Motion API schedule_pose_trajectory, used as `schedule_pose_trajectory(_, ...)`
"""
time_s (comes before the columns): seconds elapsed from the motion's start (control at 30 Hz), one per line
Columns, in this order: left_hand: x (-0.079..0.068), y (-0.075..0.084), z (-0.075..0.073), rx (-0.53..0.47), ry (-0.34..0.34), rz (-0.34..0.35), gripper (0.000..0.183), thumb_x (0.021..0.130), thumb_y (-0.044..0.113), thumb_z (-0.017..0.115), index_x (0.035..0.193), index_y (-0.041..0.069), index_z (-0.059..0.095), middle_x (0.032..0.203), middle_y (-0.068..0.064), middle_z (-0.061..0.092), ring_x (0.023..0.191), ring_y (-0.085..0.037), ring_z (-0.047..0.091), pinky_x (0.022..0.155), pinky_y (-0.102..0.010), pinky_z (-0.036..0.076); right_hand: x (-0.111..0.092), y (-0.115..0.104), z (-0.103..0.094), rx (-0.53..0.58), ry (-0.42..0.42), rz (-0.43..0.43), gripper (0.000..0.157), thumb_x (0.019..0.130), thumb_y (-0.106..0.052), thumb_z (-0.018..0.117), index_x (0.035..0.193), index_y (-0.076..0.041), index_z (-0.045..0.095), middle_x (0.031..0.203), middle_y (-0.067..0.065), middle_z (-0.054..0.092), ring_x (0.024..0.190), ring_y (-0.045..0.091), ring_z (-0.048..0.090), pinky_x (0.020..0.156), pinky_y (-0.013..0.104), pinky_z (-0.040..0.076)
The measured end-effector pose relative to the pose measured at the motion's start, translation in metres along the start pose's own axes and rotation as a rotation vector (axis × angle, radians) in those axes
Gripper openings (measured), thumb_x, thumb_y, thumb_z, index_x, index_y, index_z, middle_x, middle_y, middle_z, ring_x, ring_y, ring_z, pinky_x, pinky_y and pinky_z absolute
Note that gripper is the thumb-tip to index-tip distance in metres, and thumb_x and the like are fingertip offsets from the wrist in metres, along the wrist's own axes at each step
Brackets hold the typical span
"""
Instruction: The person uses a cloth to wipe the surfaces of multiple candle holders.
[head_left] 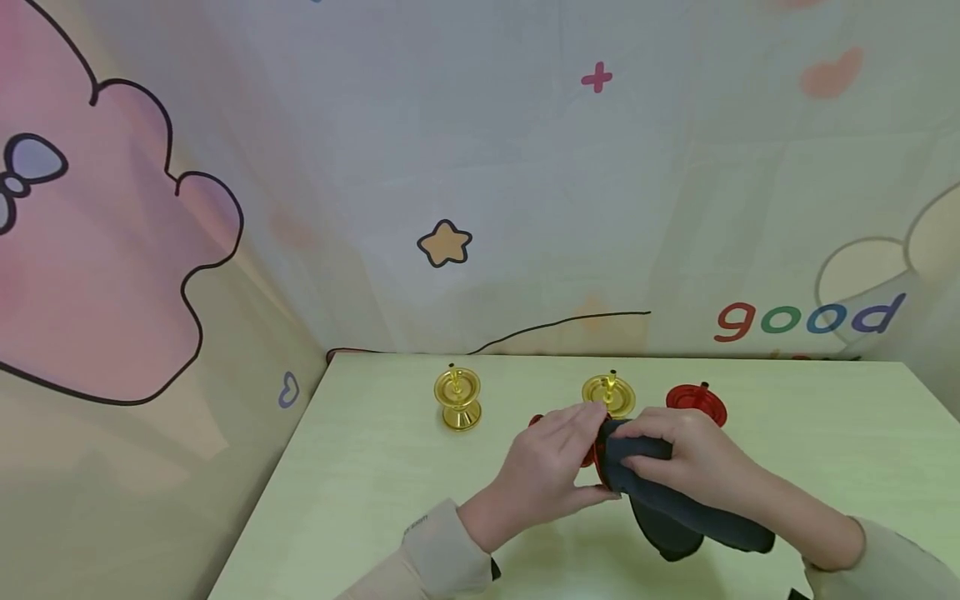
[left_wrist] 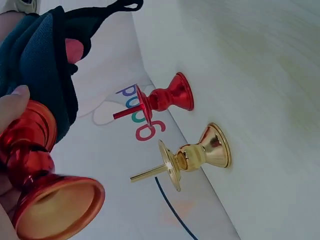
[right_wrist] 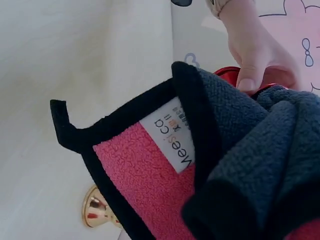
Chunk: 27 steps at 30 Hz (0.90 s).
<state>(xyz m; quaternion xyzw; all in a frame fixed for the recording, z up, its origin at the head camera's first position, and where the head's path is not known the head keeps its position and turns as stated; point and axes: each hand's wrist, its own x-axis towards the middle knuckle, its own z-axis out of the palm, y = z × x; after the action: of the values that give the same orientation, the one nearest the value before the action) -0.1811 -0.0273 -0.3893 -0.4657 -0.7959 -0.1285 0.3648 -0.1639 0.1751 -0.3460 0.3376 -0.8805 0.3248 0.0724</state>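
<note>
My left hand (head_left: 543,467) grips a shiny red candlestick (left_wrist: 32,165) tilted on its side, its hollow base facing the left wrist camera. My right hand (head_left: 693,454) pinches a folded dark blue-grey cloth (head_left: 660,483) between thumb and fingers. The cloth covers the candlestick's other end, so its plate and spike are hidden. In the right wrist view, the cloth shows a pink underside (right_wrist: 150,175), black edging, a hanging loop and a white label (right_wrist: 172,137). My left thumb lies right at the cloth's edge.
Behind my hands stand a gold candlestick (head_left: 610,396) and a red candlestick (head_left: 697,404). Another gold candlestick (head_left: 459,400) stands to the left. All are upright on the pale table (head_left: 337,500). A printed backdrop (head_left: 510,192) rises behind the table's far edge.
</note>
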Motion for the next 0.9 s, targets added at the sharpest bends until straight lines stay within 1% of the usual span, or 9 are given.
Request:
schedule_pose_trajectory(0.1, -0.002, -0.001, -0.002, -0.069, -0.075, -0.037, 0.090, 0.064, 0.059, 0.067, 0.129, 0.003, 0.041, 0.124, -0.006, 0.054, 0.114, -0.013, 0.051, 0.098, -0.023, 0.038, -0.001, 0.000, 0.000, -0.052, -0.011, -0.013, 0.018, 0.073, -0.013, 0.071, 0.091, -0.013, 0.067, 0.078, -0.009, 0.062, 0.069, -0.001, 0.051, 0.058, 0.018, 0.047)
schedule_pose_trajectory(0.27, 0.003, -0.007, -0.009, -0.290, -0.368, -0.184, 0.098, 0.062, 0.062, 0.066, 0.137, 0.009, 0.031, 0.131, 0.000, 0.048, 0.119, -0.010, 0.044, 0.099, -0.024, 0.036, -0.004, 0.002, 0.004, -0.184, 0.008, -0.169, 0.022, 0.067, -0.012, 0.074, 0.088, -0.015, 0.067, 0.078, -0.008, 0.059, 0.066, 0.000, 0.050, 0.055, 0.014, 0.045)
schedule_pose_trajectory(0.37, 0.008, -0.012, -0.012, -0.428, -0.512, -0.244, 0.092, 0.063, 0.059, 0.067, 0.136, 0.013, 0.032, 0.124, 0.004, 0.052, 0.109, -0.004, 0.049, 0.093, -0.018, 0.039, -0.004, 0.004, 0.008, -0.213, 0.014, -0.278, 0.023, 0.066, -0.014, 0.075, 0.088, -0.016, 0.067, 0.079, -0.005, 0.060, 0.064, -0.001, 0.052, 0.056, 0.011, 0.046)
schedule_pose_trajectory(0.47, 0.010, -0.012, -0.011, -0.532, -0.575, -0.295, 0.084, 0.063, 0.054, 0.070, 0.131, 0.017, 0.038, 0.112, 0.010, 0.055, 0.093, 0.001, 0.051, 0.081, -0.010, 0.042, -0.004, 0.004, 0.010, -0.225, 0.024, -0.332, 0.023, 0.067, -0.016, 0.075, 0.089, -0.016, 0.066, 0.079, -0.005, 0.060, 0.062, -0.001, 0.052, 0.056, 0.009, 0.045)
schedule_pose_trajectory(0.57, 0.007, -0.008, -0.007, -0.477, -0.510, -0.300, 0.081, 0.062, 0.055, 0.070, 0.127, 0.017, 0.042, 0.108, 0.010, 0.056, 0.090, 0.000, 0.051, 0.077, -0.008, 0.042, -0.004, 0.006, 0.011, -0.242, 0.054, -0.325, 0.024, 0.065, -0.015, 0.075, 0.087, -0.016, 0.066, 0.077, -0.005, 0.059, 0.060, -0.002, 0.051, 0.054, 0.008, 0.043)
schedule_pose_trajectory(0.73, -0.004, 0.005, 0.008, -0.066, -0.149, -0.143, 0.087, 0.060, 0.062, 0.067, 0.125, 0.007, 0.046, 0.119, -0.001, 0.057, 0.108, -0.011, 0.053, 0.093, -0.020, 0.041, -0.001, 0.012, 0.013, -0.216, 0.111, -0.226, 0.026, 0.061, -0.009, 0.076, 0.086, -0.013, 0.067, 0.076, -0.006, 0.060, 0.063, 0.000, 0.051, 0.054, 0.011, 0.044)
schedule_pose_trajectory(0.8, -0.007, 0.007, 0.013, 0.053, -0.047, -0.108, 0.090, 0.061, 0.063, 0.066, 0.125, 0.003, 0.046, 0.121, -0.005, 0.056, 0.112, -0.014, 0.052, 0.097, -0.024, 0.039, -0.001, 0.015, 0.014, -0.201, 0.111, -0.192, 0.026, 0.062, -0.008, 0.075, 0.086, -0.012, 0.068, 0.077, -0.006, 0.060, 0.065, 0.000, 0.052, 0.055, 0.012, 0.045)
schedule_pose_trajectory(0.83, -0.008, 0.008, 0.015, 0.076, -0.025, -0.098, 0.091, 0.061, 0.063, 0.066, 0.125, 0.002, 0.045, 0.121, -0.006, 0.056, 0.113, -0.014, 0.052, 0.097, -0.024, 0.039, -0.001, 0.016, 0.014, -0.201, 0.106, -0.184, 0.025, 0.062, -0.008, 0.075, 0.086, -0.011, 0.068, 0.077, -0.006, 0.060, 0.064, 0.000, 0.052, 0.055, 0.012, 0.045)
schedule_pose_trajectory(0.9, -0.010, 0.007, 0.016, 0.035, -0.065, -0.114, 0.093, 0.062, 0.063, 0.066, 0.128, 0.003, 0.042, 0.125, -0.005, 0.053, 0.116, -0.014, 0.049, 0.098, -0.025, 0.038, -0.001, 0.018, 0.015, -0.221, 0.096, -0.187, 0.025, 0.062, -0.010, 0.075, 0.086, -0.012, 0.068, 0.076, -0.006, 0.060, 0.063, 0.000, 0.051, 0.054, 0.012, 0.045)
